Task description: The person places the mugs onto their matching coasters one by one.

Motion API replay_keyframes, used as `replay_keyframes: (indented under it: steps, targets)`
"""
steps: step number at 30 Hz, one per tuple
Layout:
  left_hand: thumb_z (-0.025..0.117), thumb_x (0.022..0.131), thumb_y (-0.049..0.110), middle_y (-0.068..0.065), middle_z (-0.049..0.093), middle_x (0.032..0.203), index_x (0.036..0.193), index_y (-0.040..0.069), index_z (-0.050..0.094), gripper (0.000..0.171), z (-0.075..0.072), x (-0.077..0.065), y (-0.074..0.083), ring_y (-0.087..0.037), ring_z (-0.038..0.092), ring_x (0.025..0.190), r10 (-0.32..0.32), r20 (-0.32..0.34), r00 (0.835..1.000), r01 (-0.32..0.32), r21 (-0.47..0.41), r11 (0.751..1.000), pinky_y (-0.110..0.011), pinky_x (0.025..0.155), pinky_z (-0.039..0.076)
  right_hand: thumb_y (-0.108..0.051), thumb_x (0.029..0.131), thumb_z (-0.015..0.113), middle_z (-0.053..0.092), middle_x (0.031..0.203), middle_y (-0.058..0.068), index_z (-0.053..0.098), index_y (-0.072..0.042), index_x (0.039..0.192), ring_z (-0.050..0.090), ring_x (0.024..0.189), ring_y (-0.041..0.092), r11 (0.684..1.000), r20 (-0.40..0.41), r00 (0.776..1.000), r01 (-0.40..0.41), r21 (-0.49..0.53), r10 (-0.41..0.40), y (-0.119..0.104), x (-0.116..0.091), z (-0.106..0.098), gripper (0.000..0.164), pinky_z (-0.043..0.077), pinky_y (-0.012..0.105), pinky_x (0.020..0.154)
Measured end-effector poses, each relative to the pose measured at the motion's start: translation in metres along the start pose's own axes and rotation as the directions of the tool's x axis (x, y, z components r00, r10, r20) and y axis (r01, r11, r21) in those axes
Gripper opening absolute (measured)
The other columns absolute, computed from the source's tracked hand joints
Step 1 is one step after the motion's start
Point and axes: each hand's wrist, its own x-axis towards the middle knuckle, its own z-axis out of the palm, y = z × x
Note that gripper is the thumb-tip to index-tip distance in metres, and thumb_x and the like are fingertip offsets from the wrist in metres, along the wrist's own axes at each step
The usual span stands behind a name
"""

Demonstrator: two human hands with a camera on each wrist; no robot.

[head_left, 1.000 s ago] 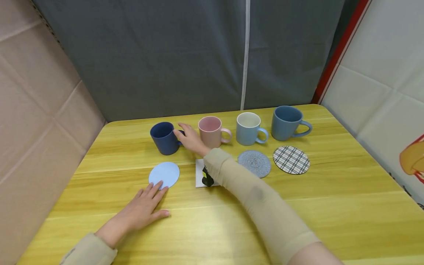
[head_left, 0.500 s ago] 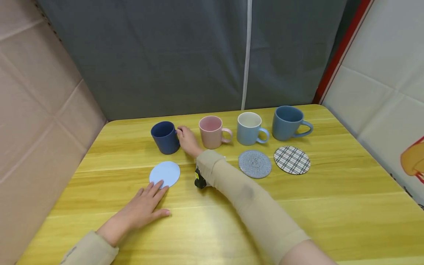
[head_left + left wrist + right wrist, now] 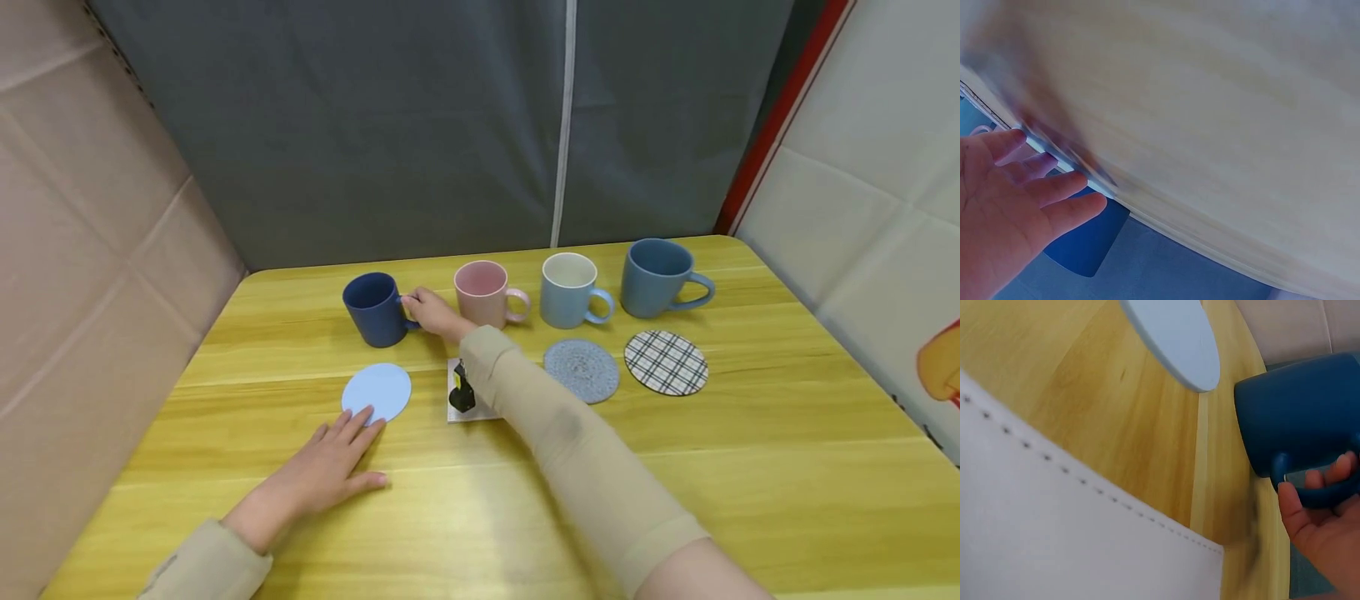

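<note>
My right hand [image 3: 435,313] grips the handle of a dark blue mug [image 3: 377,315] at the back left of the table. In the right wrist view, the fingers and thumb curl about the mug's handle [image 3: 1321,495]. Just in front of the mug lies a pale blue round coaster [image 3: 381,387]. My left hand [image 3: 318,473] is spread flat, its fingertips on the coaster's near edge. The left wrist view shows that hand's fingers [image 3: 1063,187] extended and apart, with nothing held.
Right of the dark mug stand a pink mug [image 3: 480,293], a light blue mug [image 3: 564,302] and a teal-blue mug [image 3: 651,287]. Before them lie a white square coaster [image 3: 461,412], partly under the right forearm, a grey round coaster [image 3: 581,371] and a plaid round coaster [image 3: 666,363].
My right hand has closed from loose fingers beside the dark blue mug to a grip on its handle. The left hand has stayed on the coaster's edge.
</note>
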Motion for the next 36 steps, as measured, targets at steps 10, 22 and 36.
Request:
replay_keyframes:
  steps: [10,22,36]
  targets:
    - [0.045,0.084,0.063,-0.020,0.024,0.148,0.141,0.005,0.034,0.082,-0.002,-0.001,0.001,-0.045,0.021,0.133,-0.008,0.018,1.000,0.008,-0.007,1.000,-0.065,0.099,0.022,-0.025,0.097,0.040,0.040,0.062,0.005,0.043,-0.006,0.070,0.039,0.064,0.020,0.985,0.077,0.997,-0.023,0.173,0.009,0.006,0.001,0.007,0.034,0.037,0.032,0.065]
    - [0.046,0.084,0.062,-0.019,0.024,0.148,0.141,0.006,0.034,0.081,-0.007,-0.003,0.003,-0.045,0.021,0.133,-0.023,0.043,0.999,0.024,-0.025,0.999,-0.065,0.100,0.022,-0.023,0.096,0.039,0.033,0.055,0.001,0.039,-0.009,0.065,0.030,0.052,0.017,0.935,0.078,0.995,-0.082,0.344,0.059,0.003,-0.007,0.017,0.035,0.025,0.028,0.058]
    - [0.045,0.084,0.063,-0.019,0.023,0.149,0.141,0.005,0.033,0.082,-0.007,-0.003,0.004,-0.045,0.019,0.134,-0.026,0.050,0.998,0.028,-0.033,0.999,-0.064,0.101,0.021,-0.020,0.088,0.043,0.033,0.054,-0.002,0.038,-0.010,0.060,0.029,0.053,0.017,0.897,-0.061,0.994,-0.056,0.439,0.091,0.005,-0.012,0.023,0.031,0.027,0.031,0.060]
